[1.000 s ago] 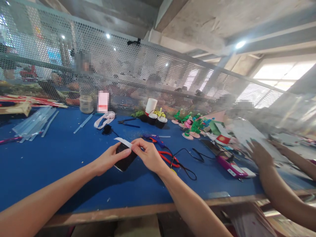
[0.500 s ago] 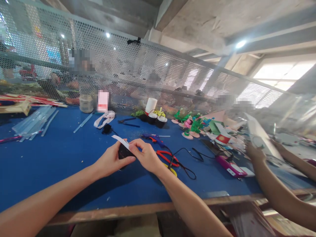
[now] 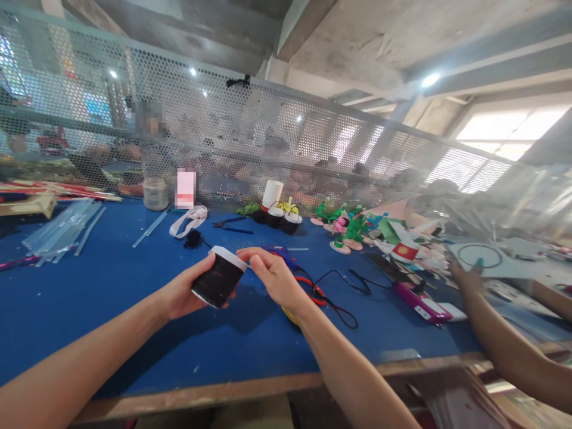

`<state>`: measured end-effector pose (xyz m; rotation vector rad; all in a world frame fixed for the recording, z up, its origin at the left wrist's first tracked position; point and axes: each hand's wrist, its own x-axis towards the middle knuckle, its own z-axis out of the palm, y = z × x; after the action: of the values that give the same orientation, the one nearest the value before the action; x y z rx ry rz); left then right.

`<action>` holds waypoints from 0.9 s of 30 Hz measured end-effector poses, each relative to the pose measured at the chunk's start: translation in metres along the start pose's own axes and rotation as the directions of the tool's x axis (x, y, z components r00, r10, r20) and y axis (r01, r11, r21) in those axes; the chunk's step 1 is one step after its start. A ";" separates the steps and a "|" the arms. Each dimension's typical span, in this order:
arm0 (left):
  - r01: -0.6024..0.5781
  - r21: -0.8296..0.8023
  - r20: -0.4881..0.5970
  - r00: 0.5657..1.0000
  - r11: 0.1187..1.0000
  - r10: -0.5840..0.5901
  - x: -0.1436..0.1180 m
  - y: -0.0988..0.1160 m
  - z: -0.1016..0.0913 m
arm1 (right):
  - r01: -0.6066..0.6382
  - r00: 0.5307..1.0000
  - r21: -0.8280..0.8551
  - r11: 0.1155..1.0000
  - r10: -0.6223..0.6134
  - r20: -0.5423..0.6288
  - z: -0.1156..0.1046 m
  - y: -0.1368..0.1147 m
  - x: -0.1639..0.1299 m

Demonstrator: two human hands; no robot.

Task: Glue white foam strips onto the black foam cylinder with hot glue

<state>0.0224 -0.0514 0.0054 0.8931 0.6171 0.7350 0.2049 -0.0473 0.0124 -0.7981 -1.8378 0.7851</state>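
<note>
My left hand [image 3: 183,292] grips a small black cup [image 3: 217,279] with a white band around its rim, holding it tilted a little above the blue table [image 3: 111,298]. My right hand [image 3: 272,275] pinches the white band at the cup's rim on the right side. A blue glue gun [image 3: 279,253] and red-handled pliers [image 3: 313,287] lie just behind my right hand, with a black cord [image 3: 344,298] looping to the right.
Clear glue sticks [image 3: 62,229] lie at the far left. A pink ribbon [image 3: 190,217], black cups [image 3: 283,219] and green and pink foam flowers [image 3: 346,229] stand along the back by the mesh screen [image 3: 223,149]. A co-worker's arm [image 3: 496,333] reaches over papers at right, near a pink phone [image 3: 420,301].
The white strip that stuck out loose now lies wrapped around the cup's rim. My hands lifted and turned the cup upright. The co-worker laid a white sheet down flat.
</note>
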 end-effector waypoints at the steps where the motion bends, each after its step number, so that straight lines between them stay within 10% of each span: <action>1: 0.006 -0.027 0.012 1.000 1.000 -0.006 0.000 -0.001 0.000 | 0.005 1.000 0.012 1.000 -0.005 0.007 0.002 0.001 -0.001; 18: -0.093 0.258 -0.087 0.989 0.962 0.119 0.000 -0.005 0.011 | 0.022 1.000 -0.011 1.000 -0.022 0.006 0.011 -0.001 -0.005; 27: -0.163 0.645 -0.139 0.936 0.746 0.325 0.001 -0.006 0.012 | 0.003 1.000 -0.092 0.996 -0.004 -0.014 0.014 -0.002 -0.005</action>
<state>0.0338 -0.0583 0.0059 1.5439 1.0112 0.9041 0.1935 -0.0544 0.0064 -0.8569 -1.8729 0.6944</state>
